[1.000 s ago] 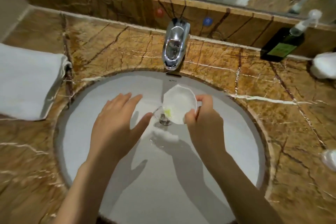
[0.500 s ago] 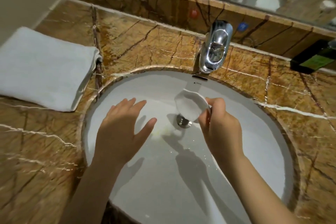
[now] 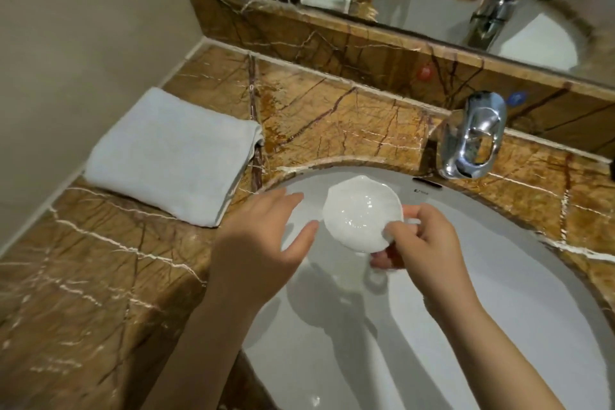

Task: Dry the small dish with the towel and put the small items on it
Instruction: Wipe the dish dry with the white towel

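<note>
pinched at its near right rim by the right hand (image 3: 429, 246), thumb on top and fingers curled beneath, the small dish (image 3: 361, 215) hangs above the back left part of the basin, its glossy inside facing up and wet-looking. the left hand (image 3: 258, 243) is spread flat, fingers apart and holding nothing, hovering just left of the dish without touching it, over the sink's left rim.

around them, largest first: the brown veined marble counter (image 3: 100, 276) fills the left and back of the view and wraps the basin. the white oval sink (image 3: 466, 343) takes up the lower right, with the shadows of both arms across its bottom; the drain is hidden under the dish and hand. the mirror (image 3: 432, 7) runs along the back wall above a marble ledge and reflects both hands and the dish. the folded white towel (image 3: 173, 156) lies on the counter in the left corner against the wall, well apart from the dish, with the left hand between the two. the chrome faucet (image 3: 471, 136) stands behind the basin, up and to the right of the dish, its spout clear of it. a small red dot (image 3: 426, 72) and a blue dot (image 3: 517, 97) sit on the ledge on either side of the faucet.
</note>
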A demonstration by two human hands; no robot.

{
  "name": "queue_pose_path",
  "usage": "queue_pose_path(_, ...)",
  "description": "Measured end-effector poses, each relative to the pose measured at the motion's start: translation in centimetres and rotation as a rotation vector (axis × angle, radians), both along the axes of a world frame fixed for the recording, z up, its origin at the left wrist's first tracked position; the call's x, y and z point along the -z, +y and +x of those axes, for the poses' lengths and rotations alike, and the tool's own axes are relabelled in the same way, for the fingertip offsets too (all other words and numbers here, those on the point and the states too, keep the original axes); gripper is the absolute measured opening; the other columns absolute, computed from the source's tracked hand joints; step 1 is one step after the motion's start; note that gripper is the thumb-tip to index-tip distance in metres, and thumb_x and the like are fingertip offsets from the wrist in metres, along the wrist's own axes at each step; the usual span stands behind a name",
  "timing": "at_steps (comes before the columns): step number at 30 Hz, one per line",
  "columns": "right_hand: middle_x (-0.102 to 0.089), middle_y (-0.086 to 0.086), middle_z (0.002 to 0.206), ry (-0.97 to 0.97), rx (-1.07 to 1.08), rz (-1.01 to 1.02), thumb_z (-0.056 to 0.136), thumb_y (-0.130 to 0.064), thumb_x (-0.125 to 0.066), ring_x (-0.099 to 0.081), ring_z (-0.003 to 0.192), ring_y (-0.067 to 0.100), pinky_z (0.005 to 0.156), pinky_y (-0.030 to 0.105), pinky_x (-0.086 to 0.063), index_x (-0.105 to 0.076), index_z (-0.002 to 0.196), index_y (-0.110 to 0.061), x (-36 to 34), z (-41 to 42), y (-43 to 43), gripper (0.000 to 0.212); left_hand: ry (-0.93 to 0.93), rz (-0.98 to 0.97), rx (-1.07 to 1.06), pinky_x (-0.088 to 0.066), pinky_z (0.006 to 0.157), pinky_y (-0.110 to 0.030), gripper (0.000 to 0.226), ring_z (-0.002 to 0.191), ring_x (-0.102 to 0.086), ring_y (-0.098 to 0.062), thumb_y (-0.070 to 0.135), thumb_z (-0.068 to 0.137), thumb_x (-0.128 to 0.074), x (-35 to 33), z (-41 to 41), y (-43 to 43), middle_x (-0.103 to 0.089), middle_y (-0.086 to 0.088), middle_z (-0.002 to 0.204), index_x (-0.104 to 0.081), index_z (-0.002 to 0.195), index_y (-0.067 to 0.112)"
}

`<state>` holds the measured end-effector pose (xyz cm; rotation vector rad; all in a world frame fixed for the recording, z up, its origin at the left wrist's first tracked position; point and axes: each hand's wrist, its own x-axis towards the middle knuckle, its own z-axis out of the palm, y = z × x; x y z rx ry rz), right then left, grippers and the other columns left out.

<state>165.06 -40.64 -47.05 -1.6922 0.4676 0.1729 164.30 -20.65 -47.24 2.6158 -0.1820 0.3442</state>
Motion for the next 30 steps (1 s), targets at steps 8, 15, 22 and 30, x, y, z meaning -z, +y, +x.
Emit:
queue_pose_path(8, -0.069, 0.022, 0.089, 0.029, 0.053, 0.166, 0.085, 0.004, -0.045, -0.072, 0.067, 0.031, 0.043, 0.021, -0.051, -0.052, 0.106, -0.005, -1.2, 2.1, 3.4, 0.025, 0.07, 0.269, -0.215, -0.043, 0.062, -0.034, 0.035, 0.098, -0.057, -0.03, 0.036, 0.083, -0.06, -1.4, 9.1, 4.2, -0.064, -0.006, 0.109, -0.057, 0.115, 0.022)
queue_pose_path(15, -0.065, 0.019, 0.081, 0.081, 0.057, 0.137, 0.083, 0.004, -0.048, -0.069, 0.052, 0.02, 0.052, 0.029, -0.058, -0.05, 0.11, -0.006, 0.4, 3.9, 5.7, 0.028, 0.135, 0.316, -0.288, -0.028, 0.052, -0.03, 0.012, 0.074, -0.051, -0.027, 0.017, 0.084, -0.056, 0.7, 11.5, 6.1, -0.056, -0.008, 0.077, -0.065, 0.087, 0.01)
queue_pose_path(22, -0.062, 0.012, 0.086, 0.047, -0.042, 0.051, 0.083, 0.002, -0.039, -0.059, 0.042, 0.012, 0.046, 0.029, -0.054, -0.055, 0.113, -0.014, 1.1, 5.6, 8.5, 0.038, -0.079, -0.088, -0.197, -0.033, 0.049, -0.035, 0.015, 0.064, -0.052, -0.028, 0.009, 0.087, -0.057, -0.3, 10.4, 8.1, -0.062, -0.015, 0.071, -0.069, 0.081, 0.003)
queue_pose_path(30, -0.065, 0.009, 0.061, -0.057, -0.306, -0.168, 0.074, -0.013, -0.033, -0.064, 0.045, 0.026, 0.055, 0.05, -0.057, -0.058, 0.107, -0.023, -0.2, 6.6, 12.1, 0.043, -0.331, 0.056, 0.191, -0.04, 0.068, -0.03, 0.012, 0.071, -0.059, -0.031, 0.009, 0.083, -0.067, -2.7, 8.8, 8.8, -0.067, -0.019, 0.079, -0.07, 0.089, -0.001)
